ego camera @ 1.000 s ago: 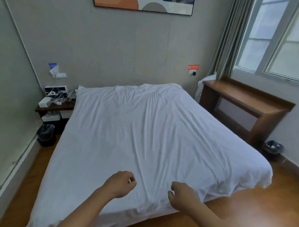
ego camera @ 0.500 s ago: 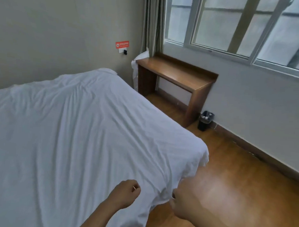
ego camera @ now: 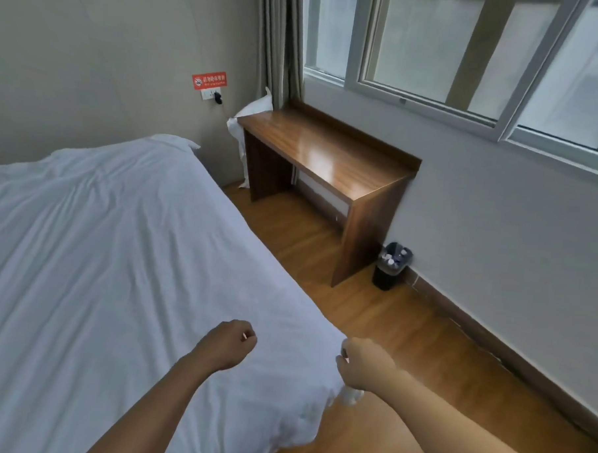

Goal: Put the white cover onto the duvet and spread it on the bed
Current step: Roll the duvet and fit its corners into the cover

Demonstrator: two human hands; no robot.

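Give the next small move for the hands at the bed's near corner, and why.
Probably a short tug of the corner toward the foot and down. The right hand grips the white duvet at its near right corner, the left hand hovers curled above it, and long creases run across the spread cover.

The duvet [ego camera: 117,269] lies spread over the bed, filling the left side, with the floor [ego camera: 371,332] running along its right edge. Across that strip of floor the desk [ego camera: 328,152] stands against the wall under the window [ego camera: 469,55], a bin [ego camera: 391,266] on the floor just beside its near end and a pillow [ego camera: 247,118] wedged at its far end below the curtain [ego camera: 281,44]. Nearest, the left hand [ego camera: 229,345] hangs over the duvet and the right hand [ego camera: 363,366] is at its near right corner.
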